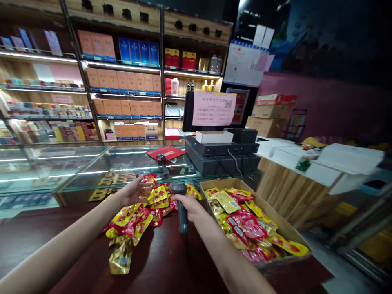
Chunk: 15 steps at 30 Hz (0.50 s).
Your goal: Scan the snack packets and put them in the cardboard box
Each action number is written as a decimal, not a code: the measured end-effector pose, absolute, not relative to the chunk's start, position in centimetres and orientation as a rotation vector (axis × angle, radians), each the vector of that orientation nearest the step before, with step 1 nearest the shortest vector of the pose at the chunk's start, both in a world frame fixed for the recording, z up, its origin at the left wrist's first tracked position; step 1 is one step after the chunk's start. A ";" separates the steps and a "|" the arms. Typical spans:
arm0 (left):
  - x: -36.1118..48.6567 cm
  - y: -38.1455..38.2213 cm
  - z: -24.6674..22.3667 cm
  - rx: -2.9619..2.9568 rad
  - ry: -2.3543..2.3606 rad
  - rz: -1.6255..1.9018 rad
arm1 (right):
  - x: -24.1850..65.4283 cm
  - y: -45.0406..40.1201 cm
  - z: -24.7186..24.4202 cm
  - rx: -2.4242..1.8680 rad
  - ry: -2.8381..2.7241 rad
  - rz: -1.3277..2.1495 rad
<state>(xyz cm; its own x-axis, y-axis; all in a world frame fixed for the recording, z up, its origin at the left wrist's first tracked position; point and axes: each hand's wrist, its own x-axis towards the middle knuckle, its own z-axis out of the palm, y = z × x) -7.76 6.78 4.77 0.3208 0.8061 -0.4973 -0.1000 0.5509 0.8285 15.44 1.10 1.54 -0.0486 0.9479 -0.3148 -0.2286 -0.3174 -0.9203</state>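
Observation:
My left hand [134, 192] reaches over a loose pile of red and yellow snack packets [131, 216], its fingers spread and nothing visibly held. Just beyond its fingertips lies a red packet [150, 178]. My right hand [189, 205] is closed around a dark handheld barcode scanner [183, 220], near the neck below its head. The scanner's handle points down toward me. A gold packet [121, 257] lies at the near end of the pile. To the right of my right hand, an open cardboard box [290, 261] is filled with similar packets.
The dark red tabletop [153, 265] runs up to a glass display counter [82, 173]. A computer mouse [161, 157] rests on a red mat. Beyond stand a monitor [188, 110] with a pink notice and a black cash drawer [220, 163]. Stocked shelves line the back wall.

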 end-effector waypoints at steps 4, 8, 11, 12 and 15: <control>-11.0 7.1 4.2 0.947 1.334 0.753 | 13.0 2.9 0.3 -1.294 -0.872 1.524; -12.1 6.6 2.4 1.177 1.572 0.667 | 11.5 4.2 -1.5 -1.321 -0.857 1.516; -10.9 6.0 1.0 1.257 1.599 0.546 | 11.0 4.7 -3.0 -1.323 -0.824 1.539; -10.3 5.9 0.6 1.289 1.611 0.537 | 11.0 4.7 -3.3 -1.318 -0.807 1.547; -8.0 5.8 -0.6 1.542 1.694 0.476 | 11.4 4.4 -4.0 -1.291 -0.737 1.584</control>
